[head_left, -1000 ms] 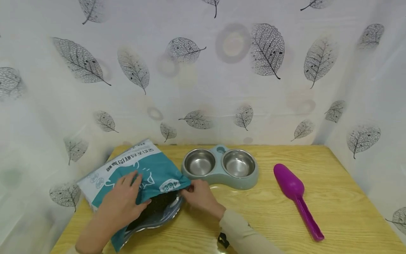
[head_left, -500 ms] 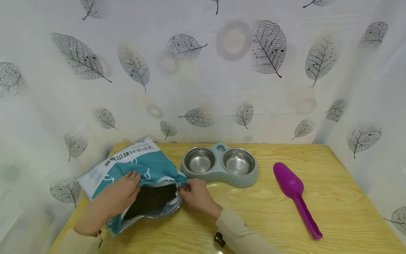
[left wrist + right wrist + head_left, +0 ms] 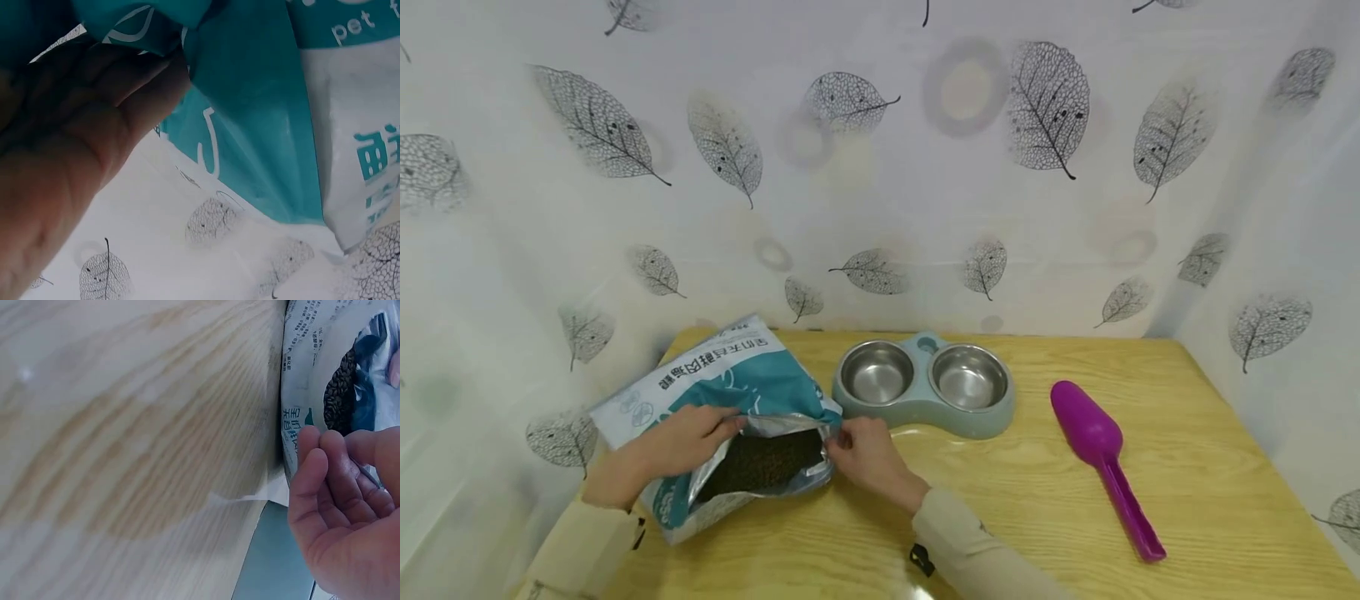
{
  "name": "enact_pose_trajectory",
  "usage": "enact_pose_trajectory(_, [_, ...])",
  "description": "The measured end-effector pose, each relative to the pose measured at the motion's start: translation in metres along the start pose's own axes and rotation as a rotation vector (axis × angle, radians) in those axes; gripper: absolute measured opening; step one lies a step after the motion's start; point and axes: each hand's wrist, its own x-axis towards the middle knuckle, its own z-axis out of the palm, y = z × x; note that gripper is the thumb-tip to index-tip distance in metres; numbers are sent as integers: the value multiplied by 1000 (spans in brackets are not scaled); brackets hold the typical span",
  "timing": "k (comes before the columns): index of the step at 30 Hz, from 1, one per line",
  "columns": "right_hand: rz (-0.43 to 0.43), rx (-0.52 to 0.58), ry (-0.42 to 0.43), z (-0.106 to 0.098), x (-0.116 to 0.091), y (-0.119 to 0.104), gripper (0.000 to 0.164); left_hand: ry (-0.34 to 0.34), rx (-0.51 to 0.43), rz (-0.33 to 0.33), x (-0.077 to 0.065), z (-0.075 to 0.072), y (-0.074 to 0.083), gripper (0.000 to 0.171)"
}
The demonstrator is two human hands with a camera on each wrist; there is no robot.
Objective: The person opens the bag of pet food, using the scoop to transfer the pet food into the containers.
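A teal and white pet food bag (image 3: 775, 379) lies on its side at the table's left, its silvery mouth gaping toward the person. Dark brown kibble (image 3: 767, 462) shows inside. My left hand (image 3: 681, 442) grips the upper edge of the mouth, thumb at the opening and fingers over the teal front. Seen from the left wrist, those fingers (image 3: 144, 87) lie against the crumpled teal film. My right hand (image 3: 872, 458) pinches the right corner of the mouth between thumb and fingertips. From the right wrist, the kibble (image 3: 340, 390) appears just past the thumb.
Behind the right hand stands a grey-blue double pet bowl (image 3: 925, 408) with two steel dishes. A purple scoop (image 3: 1093, 433) lies on the wooden table (image 3: 1000, 517) at the right. A leaf-print curtain (image 3: 880, 200) encloses the back and sides.
The left hand has moved from the bag's front to its mouth edge, folding the upper film back. The mouth gapes wider and more kibble shows. The right hand keeps its corner.
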Motion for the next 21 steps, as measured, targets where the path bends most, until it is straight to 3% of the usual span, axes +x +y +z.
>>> enact_pose_trajectory(4, [29,-2,-45,-5,-2,-1,32,-39,-43,27,-1,1,-4,45])
enact_pose_trajectory(8, [42,-43,-109,-32,-8,-3,28,11,-86,75,2,-2,-16,37])
enact_pose_trajectory(14, [101,-177,-134,-123,-42,4,23,69,-154,42,6,-11,-33,41])
enact_pose_trajectory(18, [215,-328,-136,-188,-79,17,29,60,-177,20,8,-14,-36,39])
enact_pose_trajectory(21, [364,-434,-173,-225,-113,35,36,29,-203,6,11,-18,-34,41])
